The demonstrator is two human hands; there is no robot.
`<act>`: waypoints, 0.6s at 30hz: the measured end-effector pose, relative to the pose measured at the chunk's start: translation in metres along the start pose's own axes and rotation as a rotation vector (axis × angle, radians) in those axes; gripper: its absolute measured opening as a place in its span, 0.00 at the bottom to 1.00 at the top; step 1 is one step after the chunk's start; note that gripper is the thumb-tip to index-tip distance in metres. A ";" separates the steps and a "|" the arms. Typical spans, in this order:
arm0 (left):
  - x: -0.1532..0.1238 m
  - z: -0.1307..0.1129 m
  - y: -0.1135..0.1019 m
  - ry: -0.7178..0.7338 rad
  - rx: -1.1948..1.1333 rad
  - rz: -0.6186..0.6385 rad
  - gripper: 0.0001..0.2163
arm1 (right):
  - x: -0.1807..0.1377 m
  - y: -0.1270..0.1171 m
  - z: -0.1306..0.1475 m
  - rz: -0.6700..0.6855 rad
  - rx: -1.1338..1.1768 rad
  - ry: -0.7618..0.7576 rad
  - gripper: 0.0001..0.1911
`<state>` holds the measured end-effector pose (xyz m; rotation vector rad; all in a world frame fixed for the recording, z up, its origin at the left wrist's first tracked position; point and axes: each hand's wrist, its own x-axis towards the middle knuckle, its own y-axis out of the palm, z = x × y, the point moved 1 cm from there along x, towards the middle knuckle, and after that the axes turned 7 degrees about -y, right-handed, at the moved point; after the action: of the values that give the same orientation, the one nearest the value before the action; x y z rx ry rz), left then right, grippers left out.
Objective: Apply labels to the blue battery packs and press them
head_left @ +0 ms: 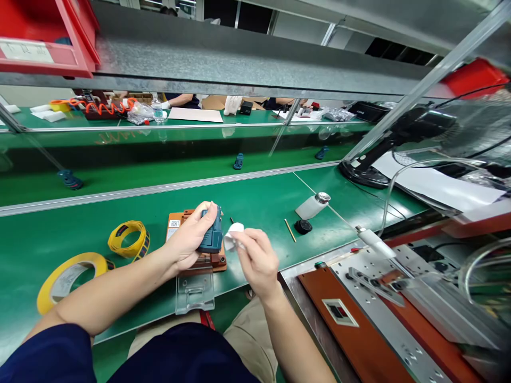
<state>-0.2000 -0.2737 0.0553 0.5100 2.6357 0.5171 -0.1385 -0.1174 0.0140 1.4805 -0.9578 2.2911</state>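
Note:
My left hand [186, 239] is wrapped round a dark blue plastic device housing [212, 236] and holds it up over the bench. Close to the housing's right side, my right hand [258, 260] pinches a small crumpled white wipe [232, 235]. Whether the wipe touches the housing I cannot tell. Beneath my left hand sits an orange-brown fixture [219, 261], partly hidden, with a clear plastic flap [195, 291] at its front edge.
Two yellow tape rolls [50, 290] lie left. A white dispenser bottle [313, 206], a black cap [303, 227] and a thin stick [290, 230] are to the right. A metal machine [371, 298] and a black fan [395, 143] stand farther right. Small blue parts [238, 161] rest on the green strip beyond.

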 end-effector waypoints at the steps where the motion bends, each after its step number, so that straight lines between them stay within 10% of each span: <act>1: 0.000 -0.001 -0.001 -0.002 0.008 0.002 0.26 | -0.002 -0.002 -0.004 -0.044 -0.033 0.036 0.19; 18: 0.002 0.010 -0.005 -0.019 -0.028 -0.050 0.26 | 0.010 0.020 0.014 0.073 0.041 -0.126 0.21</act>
<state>-0.1982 -0.2740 0.0438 0.4373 2.6125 0.5310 -0.1433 -0.1430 0.0188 1.6505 -1.0204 2.3041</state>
